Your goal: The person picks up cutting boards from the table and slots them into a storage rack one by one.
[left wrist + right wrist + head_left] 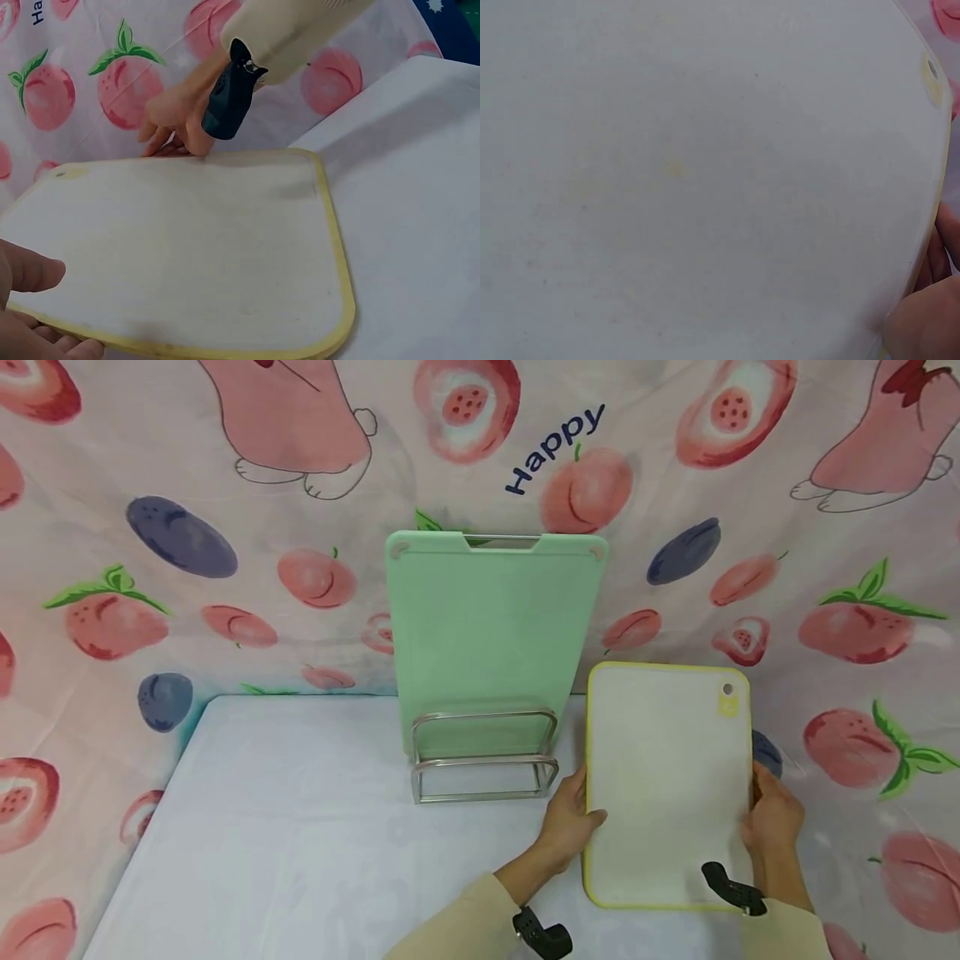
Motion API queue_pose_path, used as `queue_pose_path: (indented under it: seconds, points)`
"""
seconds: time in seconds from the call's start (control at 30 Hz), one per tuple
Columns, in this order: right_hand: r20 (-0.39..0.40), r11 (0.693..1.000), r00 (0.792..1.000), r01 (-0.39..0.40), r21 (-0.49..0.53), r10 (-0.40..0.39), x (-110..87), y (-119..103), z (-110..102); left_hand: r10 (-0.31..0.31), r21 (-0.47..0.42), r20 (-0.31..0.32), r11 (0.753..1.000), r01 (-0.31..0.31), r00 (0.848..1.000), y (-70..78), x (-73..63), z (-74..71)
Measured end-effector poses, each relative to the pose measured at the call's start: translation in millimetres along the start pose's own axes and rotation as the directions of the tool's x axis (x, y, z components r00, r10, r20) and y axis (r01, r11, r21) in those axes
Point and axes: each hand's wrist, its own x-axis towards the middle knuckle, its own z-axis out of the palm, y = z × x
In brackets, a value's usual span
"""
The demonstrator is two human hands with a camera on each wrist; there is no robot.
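A white cutting board [667,785] with a yellow rim and a small hole in one corner is held between both hands, to the right of a metal rack. My left hand [570,822] grips its left edge, thumb over the front face and fingers behind; the left wrist view shows this thumb [34,270] above the rim. On the opposite edge, my right hand [776,814] holds the board with fingers at the side. Faint stains mark the board's face [675,169] in the right wrist view, where the right hand [922,322] shows at the lower right.
A green cutting board [495,627] stands upright in the wire rack [483,764] at the table's back. The white table [285,835] extends to the left. Behind hangs a fruit-printed cloth [315,527]. Dark straps [543,935] sit on both wrists.
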Motion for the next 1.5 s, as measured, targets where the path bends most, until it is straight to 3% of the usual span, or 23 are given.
queue_pose_path:
  seconds: [0.1,0.27,0.57,0.73,0.9,1.0,1.27,1.5]
  points:
    - [-0.008,0.999,1.000,-0.002,0.046,0.002,0.9,-0.9,1.7,0.022,0.001,0.001,1.000,-0.022,1.000,0.3,0.1,-0.3]
    - [-0.009,0.995,0.998,0.070,0.075,-0.069,1.9,0.0,5.9,0.097,0.048,-0.029,0.994,-0.096,0.995,0.1,0.4,-1.8]
    - [-0.027,0.990,0.991,0.135,0.034,-0.134,-0.2,-1.1,10.5,0.220,0.256,-0.152,0.950,-0.177,0.964,2.5,7.3,-10.3]
    - [-0.046,0.982,0.991,0.130,0.138,-0.125,0.0,-3.0,13.5,0.248,0.347,-0.225,0.924,-0.161,0.942,6.4,14.6,-12.0]
    - [-0.076,0.979,0.993,0.103,0.176,-0.091,-1.0,-6.3,14.8,0.208,0.323,-0.261,0.939,-0.118,0.943,11.2,18.3,-11.2]
    - [-0.072,0.976,0.994,0.092,0.200,-0.079,-1.0,-8.1,15.0,0.216,0.317,-0.269,0.940,-0.125,0.939,12.7,18.1,-10.2]
    - [-0.021,0.922,0.999,0.054,0.383,-0.050,-0.9,-16.0,15.6,0.273,0.335,-0.278,0.926,-0.173,0.921,17.5,18.6,-7.2]
    - [0.034,0.884,0.999,-0.007,0.468,-0.010,-1.0,-21.4,15.7,0.330,0.341,-0.277,0.912,-0.228,0.903,23.3,18.0,-6.6]
